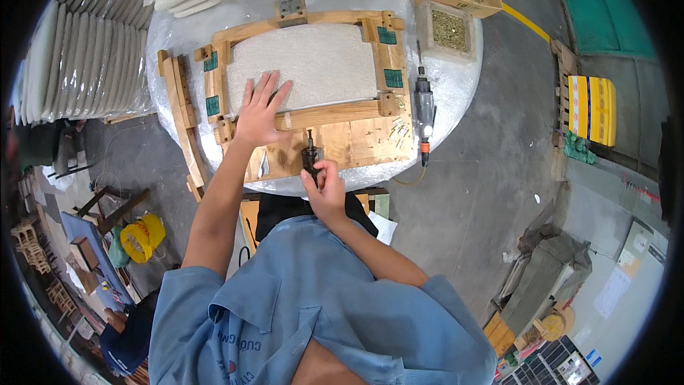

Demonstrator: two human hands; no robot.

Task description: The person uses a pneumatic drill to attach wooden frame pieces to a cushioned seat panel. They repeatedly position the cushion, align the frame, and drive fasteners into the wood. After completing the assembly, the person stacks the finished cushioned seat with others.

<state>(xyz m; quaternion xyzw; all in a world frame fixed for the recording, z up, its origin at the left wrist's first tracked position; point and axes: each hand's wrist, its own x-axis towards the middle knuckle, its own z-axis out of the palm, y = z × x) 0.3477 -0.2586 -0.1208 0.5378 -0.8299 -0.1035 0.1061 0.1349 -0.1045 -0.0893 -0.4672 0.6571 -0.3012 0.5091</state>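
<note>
The pale padded panel (303, 64) lies flat inside the wooden frame (335, 113), bounded on its near side by the frame's front rail. The left hand (263, 114) lies across the frame's near left part, fingers spread open over the panel and gripping nothing. The right hand (325, 189), on the near side of the frame, has its fingers closed around a black tool (309, 157), apparently a clamp, whose tip points at the front rail; contact between tip and rail cannot be confirmed. The step in hand appears to be seating and securing the panel. The next move probably calls for steady left-hand pressure and a straight tool, square to the rail. Loose fasteners (399, 130) lie at the frame's near right corner, on the wooden board (349, 148) beneath it. A power screwdriver (424, 110) rests right of the frame on the plastic-covered worktop (456, 93). Wooden strips (174, 93) lie left of the frame; a cardboard box (467, 6) of metal fittings stands beyond its far right corner.
</note>
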